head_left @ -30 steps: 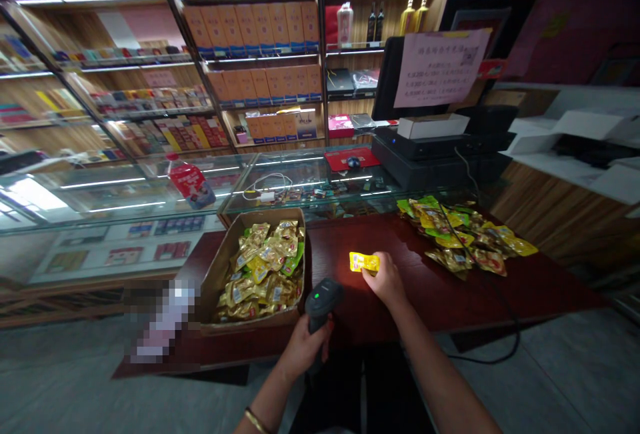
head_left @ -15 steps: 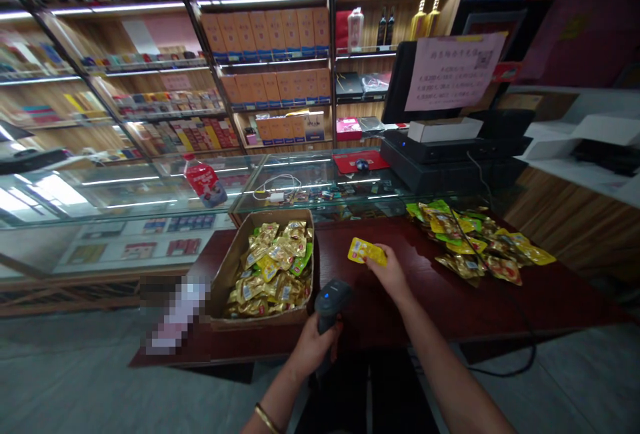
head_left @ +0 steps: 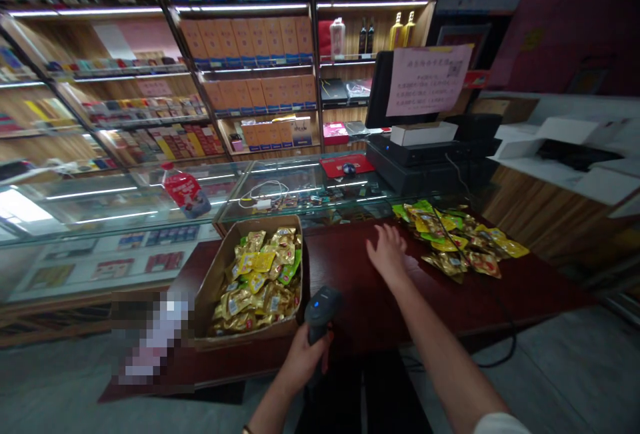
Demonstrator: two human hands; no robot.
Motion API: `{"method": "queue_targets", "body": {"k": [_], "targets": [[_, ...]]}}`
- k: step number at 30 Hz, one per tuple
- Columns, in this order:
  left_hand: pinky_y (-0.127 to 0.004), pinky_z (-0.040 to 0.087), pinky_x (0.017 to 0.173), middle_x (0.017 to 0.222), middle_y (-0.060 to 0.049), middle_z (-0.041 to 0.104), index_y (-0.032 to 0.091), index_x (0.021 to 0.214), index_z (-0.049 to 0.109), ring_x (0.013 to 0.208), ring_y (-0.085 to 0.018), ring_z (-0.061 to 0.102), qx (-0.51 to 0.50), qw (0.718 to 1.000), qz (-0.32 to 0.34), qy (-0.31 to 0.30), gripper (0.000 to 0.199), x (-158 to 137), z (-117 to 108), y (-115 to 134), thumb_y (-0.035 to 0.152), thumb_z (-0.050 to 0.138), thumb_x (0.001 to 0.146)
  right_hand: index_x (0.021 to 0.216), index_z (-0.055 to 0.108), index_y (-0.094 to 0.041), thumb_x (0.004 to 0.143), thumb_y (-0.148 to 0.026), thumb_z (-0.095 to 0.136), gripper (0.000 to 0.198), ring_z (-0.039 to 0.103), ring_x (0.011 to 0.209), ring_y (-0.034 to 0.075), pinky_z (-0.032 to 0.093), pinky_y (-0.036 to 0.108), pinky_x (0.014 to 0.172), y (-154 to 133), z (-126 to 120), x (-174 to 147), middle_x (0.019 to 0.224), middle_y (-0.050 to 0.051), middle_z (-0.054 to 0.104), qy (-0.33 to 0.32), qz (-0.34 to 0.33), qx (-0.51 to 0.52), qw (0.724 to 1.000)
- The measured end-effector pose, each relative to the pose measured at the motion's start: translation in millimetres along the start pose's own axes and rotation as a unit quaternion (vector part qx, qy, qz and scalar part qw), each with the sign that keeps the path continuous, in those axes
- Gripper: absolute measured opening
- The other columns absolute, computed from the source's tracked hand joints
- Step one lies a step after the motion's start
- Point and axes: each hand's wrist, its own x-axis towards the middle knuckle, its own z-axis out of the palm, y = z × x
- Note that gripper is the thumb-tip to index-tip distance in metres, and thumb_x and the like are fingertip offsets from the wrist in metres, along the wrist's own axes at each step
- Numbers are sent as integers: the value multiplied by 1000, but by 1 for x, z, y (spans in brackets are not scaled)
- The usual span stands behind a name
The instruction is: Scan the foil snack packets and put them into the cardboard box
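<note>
My left hand [head_left: 305, 359] is wrapped round the handle of a dark barcode scanner [head_left: 324, 305] above the table's front edge. My right hand [head_left: 388, 251] is over the table with its fingers spread and nothing in them. Just right of it lies a pile of green, yellow and gold snack packets [head_left: 455, 237]. To the left stands an open cardboard box [head_left: 204, 311] holding many gold and green packets. On top of these lies a yellow snack packet [head_left: 256, 262].
Behind the dark red table [head_left: 345, 254] runs a glass display counter [head_left: 230, 184] with a red bottle [head_left: 184, 189], a white cable [head_left: 265, 202] and a mouse [head_left: 349, 169]. A monitor [head_left: 381, 91] with a paper notice stands at the right. A black cord [head_left: 511, 334] hangs off the table.
The yellow packet has left my right hand and one now lies on top in the box. That hand is now open, nearer the pile. My left hand still holds the scanner.
</note>
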Motion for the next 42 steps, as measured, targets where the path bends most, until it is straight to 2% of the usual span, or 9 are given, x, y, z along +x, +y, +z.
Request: {"method": "queue_targets", "body": {"k": [3, 6, 11, 14, 21, 26, 33, 37, 42], "targets": [[-21, 37, 39, 50, 7, 56, 16, 98, 62, 35, -10, 47, -5, 1000, -9, -3, 57, 0, 0, 0, 62, 80, 70, 139, 49, -12, 91, -31, 51, 51, 36, 141, 40, 28, 61, 112, 64, -26, 16, 150, 25, 48, 39, 26, -131, 990], [-21, 37, 38, 47, 7, 54, 16, 99, 61, 34, -11, 47, -5, 1000, -5, -9, 61, 2, -2, -5, 66, 79, 69, 141, 47, -9, 90, -28, 52, 55, 41, 136, 37, 33, 52, 108, 99, -40, 44, 147, 25, 50, 29, 4, -185, 982], [-22, 38, 39, 44, 8, 52, 17, 99, 60, 32, -11, 45, -5, 1000, -4, -10, 64, 5, -4, -14, 70, 77, 69, 145, 49, -13, 86, -38, 63, 65, 50, 127, 40, 35, 51, 102, 121, -33, 89, 141, 24, 56, -74, -3, -261, 962], [-23, 38, 40, 45, 7, 53, 17, 99, 60, 31, -10, 45, -13, 1000, -7, -2, 65, 5, -5, -15, 71, 78, 67, 142, 55, -16, 85, -30, 62, 60, 52, 123, 40, 34, 53, 99, 125, -22, 95, 135, 23, 62, -96, 10, -270, 958], [-22, 35, 37, 43, 8, 53, 17, 98, 60, 30, -10, 44, -9, 1000, 7, -5, 64, 6, -3, -11, 71, 76, 68, 137, 61, -21, 86, -8, 48, 54, 55, 122, 30, 33, 45, 101, 114, -19, 56, 130, 15, 68, -123, -73, -239, 960], [-22, 40, 40, 45, 7, 55, 17, 97, 60, 33, -10, 47, -18, 1000, -1, -23, 53, 1, -1, 2, 60, 78, 71, 133, 63, -22, 82, -9, 50, 54, 45, 135, 30, 24, 49, 112, 91, -20, 10, 141, 11, 62, -129, -144, -235, 953], [-20, 38, 37, 43, 8, 53, 16, 94, 60, 32, -10, 46, -16, 1000, -4, -20, 45, -1, 2, 5, 52, 78, 73, 146, 51, -25, 77, -23, 56, 69, 33, 147, 36, 5, 70, 116, 54, -21, -57, 158, 11, 47, -131, -152, -201, 959], [-21, 39, 36, 46, 8, 54, 17, 93, 60, 32, -10, 47, -26, 999, -7, -19, 46, -1, 2, 8, 51, 80, 70, 150, 45, -25, 90, -33, 48, 61, 29, 150, 34, 12, 67, 118, 46, -24, -77, 162, 13, 39, -72, -127, -163, 976], [-20, 37, 37, 46, 8, 54, 16, 92, 60, 32, -10, 47, -20, 999, -1, -24, 44, -1, 1, 9, 50, 79, 71, 144, 52, -11, 97, -35, 40, 54, 34, 147, 40, 19, 70, 113, 49, -18, -82, 152, 25, 48, 9, 7, -161, 987]]}}
